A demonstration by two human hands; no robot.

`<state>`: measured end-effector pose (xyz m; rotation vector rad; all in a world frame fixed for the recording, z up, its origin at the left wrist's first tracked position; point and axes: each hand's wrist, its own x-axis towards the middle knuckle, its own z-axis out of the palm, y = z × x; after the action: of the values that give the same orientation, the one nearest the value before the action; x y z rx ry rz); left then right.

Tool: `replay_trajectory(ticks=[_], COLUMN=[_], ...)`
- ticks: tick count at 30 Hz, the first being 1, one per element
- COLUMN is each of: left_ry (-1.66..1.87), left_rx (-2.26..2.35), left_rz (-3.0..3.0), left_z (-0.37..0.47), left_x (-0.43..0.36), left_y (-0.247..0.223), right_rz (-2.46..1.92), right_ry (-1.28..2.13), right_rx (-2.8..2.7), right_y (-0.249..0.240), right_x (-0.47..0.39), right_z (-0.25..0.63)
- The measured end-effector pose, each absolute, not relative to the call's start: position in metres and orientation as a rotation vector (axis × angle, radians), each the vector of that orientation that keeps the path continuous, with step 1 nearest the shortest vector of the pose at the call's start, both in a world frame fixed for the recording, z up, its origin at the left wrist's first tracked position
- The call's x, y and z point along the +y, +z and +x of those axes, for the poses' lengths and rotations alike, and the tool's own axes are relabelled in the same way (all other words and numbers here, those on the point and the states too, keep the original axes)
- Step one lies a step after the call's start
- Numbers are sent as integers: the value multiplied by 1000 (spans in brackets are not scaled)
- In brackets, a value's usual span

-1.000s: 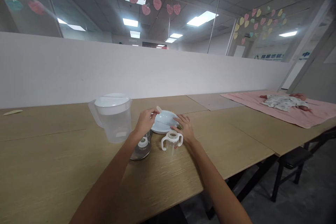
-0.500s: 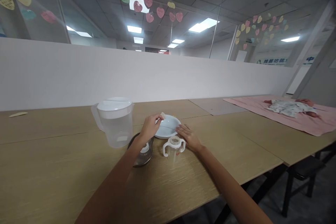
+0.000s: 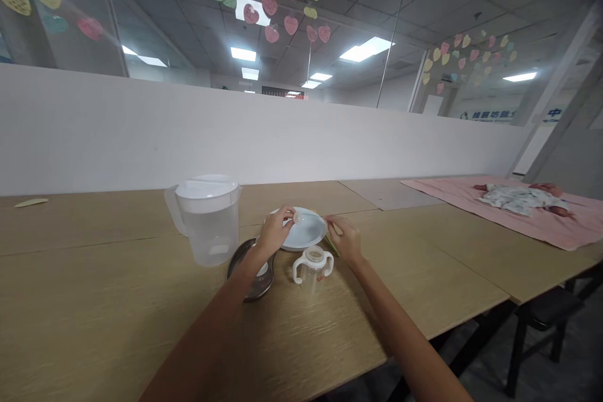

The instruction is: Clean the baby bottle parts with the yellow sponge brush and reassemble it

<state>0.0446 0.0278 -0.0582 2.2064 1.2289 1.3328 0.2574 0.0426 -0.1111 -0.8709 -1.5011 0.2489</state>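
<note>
My left hand (image 3: 277, 230) is closed on a small, clear bottle teat (image 3: 297, 217), held over the white bowl (image 3: 304, 239). At the bowl's right rim, my right hand (image 3: 345, 239) pinches a thin stick with a yellow-green lower end (image 3: 332, 245); its far tip is too fine to make out. Just in front of the bowl stands a clear baby bottle (image 3: 313, 269) with two white handles and no top on it. Partly under my left forearm lies a steel kidney dish (image 3: 258, 289) with a white ring-like part in it.
A lidded clear plastic jug (image 3: 211, 226) stands to the left of the dish. Far right, a baby-like figure (image 3: 518, 198) in patterned clothes lies on a pink cloth (image 3: 438, 188). A white wall (image 3: 141, 138) runs behind the table; a dark stool (image 3: 549, 308) is below its right side.
My right hand has lifted from lying flat at the bowl's rim and now pinches a thin stick. My left hand has turned slightly, the teat still in its fingers.
</note>
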Motion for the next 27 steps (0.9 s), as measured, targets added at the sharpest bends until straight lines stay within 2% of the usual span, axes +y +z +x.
replay_trajectory(ticks=[3,7,13,27], left_ry=[1325,1342,1349,1339], left_rx=[1242,1290,1321,1356], left_rz=[2212,2182,2207,2224], left_z=[44,44,46,45], left_x=[29,31,27,26], left_y=[-60,-62,-56,-52], right_rz=[-928,-738,-665,-676], right_ry=[308,621,1028,946], right_rx=[-1097,-627,-480,-689], right_y=[-110,-124,-147,-149], right_x=[50,72,83,78], right_z=[252,252,265,264])
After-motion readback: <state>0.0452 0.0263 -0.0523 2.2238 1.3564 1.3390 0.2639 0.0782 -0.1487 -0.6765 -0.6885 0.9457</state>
